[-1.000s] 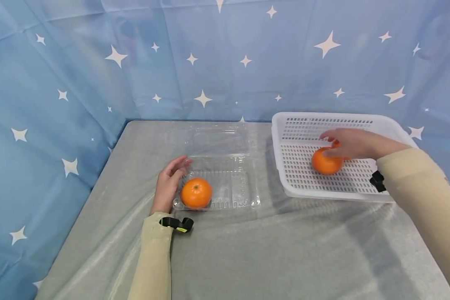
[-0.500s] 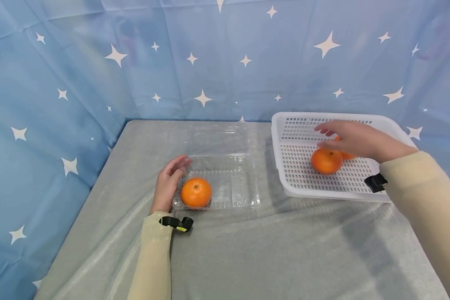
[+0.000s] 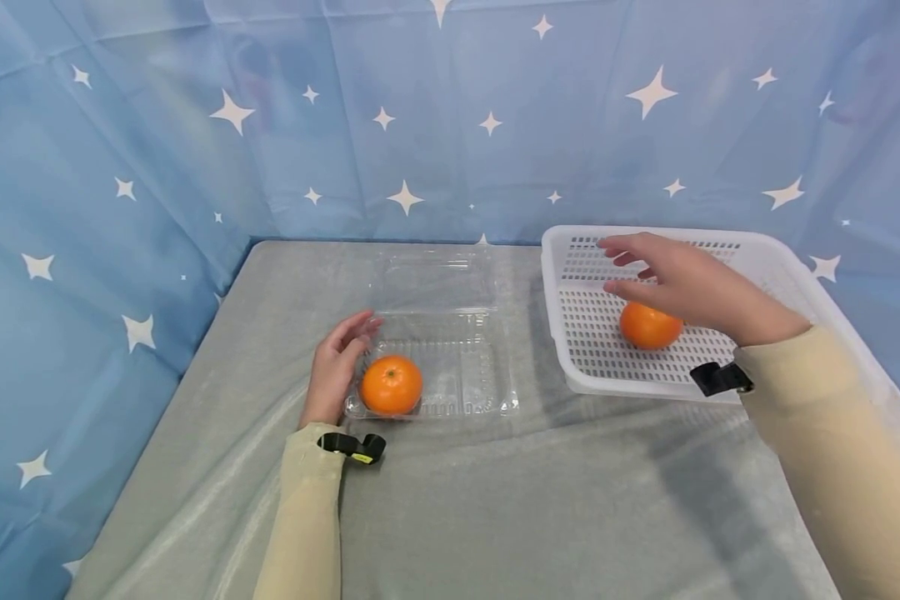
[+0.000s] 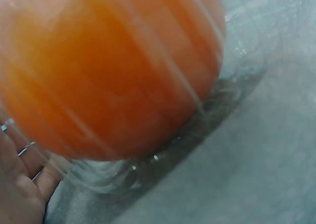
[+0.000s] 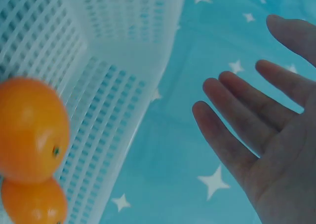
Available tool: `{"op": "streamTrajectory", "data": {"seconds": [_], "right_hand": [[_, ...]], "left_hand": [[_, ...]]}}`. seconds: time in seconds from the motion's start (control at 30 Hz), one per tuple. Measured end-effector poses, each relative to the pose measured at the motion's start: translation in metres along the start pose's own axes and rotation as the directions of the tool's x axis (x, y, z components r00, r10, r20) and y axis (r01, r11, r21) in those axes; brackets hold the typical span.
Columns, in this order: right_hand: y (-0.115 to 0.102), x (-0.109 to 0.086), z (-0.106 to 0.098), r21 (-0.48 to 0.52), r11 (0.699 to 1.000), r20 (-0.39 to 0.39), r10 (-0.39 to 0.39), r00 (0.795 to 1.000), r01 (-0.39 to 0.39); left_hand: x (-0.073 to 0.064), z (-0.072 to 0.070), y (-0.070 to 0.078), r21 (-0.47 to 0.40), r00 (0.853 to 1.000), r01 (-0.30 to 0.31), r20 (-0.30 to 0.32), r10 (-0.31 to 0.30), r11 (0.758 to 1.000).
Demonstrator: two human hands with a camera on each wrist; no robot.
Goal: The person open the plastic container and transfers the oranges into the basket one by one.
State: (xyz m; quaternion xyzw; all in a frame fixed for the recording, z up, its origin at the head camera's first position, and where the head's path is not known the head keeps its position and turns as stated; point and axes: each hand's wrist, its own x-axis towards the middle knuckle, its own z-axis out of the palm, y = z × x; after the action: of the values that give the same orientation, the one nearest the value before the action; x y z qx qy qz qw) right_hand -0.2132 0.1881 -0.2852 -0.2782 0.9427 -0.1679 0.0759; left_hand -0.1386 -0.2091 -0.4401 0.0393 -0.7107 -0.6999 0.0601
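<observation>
My left hand (image 3: 337, 367) rests at the left side of a clear plastic clamshell box (image 3: 487, 375), fingers relaxed along its wall. Inside the box, in its front left part, sits an orange (image 3: 392, 386); it fills much of the left wrist view (image 4: 113, 76). My right hand (image 3: 682, 279) hovers over a white perforated basket (image 3: 581, 379), fingers spread and holding nothing. Two oranges lie in that basket: the larger orange (image 5: 29, 130) and another orange (image 5: 34, 202) touch each other in the right wrist view. In the head view my right hand hides one of them.
The box's clear lid (image 3: 435, 279) lies folded back behind it. Grey cloth (image 3: 495, 508) covers the table. A blue star-patterned curtain (image 3: 435, 125) hangs along the back and left sides, close behind the basket.
My right hand has drawn off the oranges in the basket, rising and shifting left with its fingers spreading. My left hand and the box have stayed in place.
</observation>
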Motion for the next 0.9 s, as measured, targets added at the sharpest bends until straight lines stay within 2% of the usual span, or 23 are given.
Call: {"op": "streamTrajectory", "data": {"seconds": [0.17,0.37,0.67,0.9], "right_hand": [[-0.013,-0.001,0.005,0.040,0.998,-0.083,-0.047,0.995,0.051],[-0.027,-0.002,0.017,0.047,0.989,-0.179,-0.127,0.976,0.137],[-0.045,0.006,0.035,0.048,0.964,-0.243,-0.244,0.939,0.263],[-0.060,0.008,0.058,0.086,0.949,-0.271,-0.271,0.924,0.303]], "left_hand": [[0.000,0.000,0.000,0.011,1.000,-0.005,-0.002,0.005,1.000],[0.001,0.000,0.000,0.018,1.000,-0.010,-0.002,0.010,1.000],[0.002,-0.001,0.000,0.018,1.000,-0.022,-0.002,0.022,1.000],[-0.001,-0.002,-0.001,0.025,1.000,-0.018,0.012,0.018,1.000]]}}
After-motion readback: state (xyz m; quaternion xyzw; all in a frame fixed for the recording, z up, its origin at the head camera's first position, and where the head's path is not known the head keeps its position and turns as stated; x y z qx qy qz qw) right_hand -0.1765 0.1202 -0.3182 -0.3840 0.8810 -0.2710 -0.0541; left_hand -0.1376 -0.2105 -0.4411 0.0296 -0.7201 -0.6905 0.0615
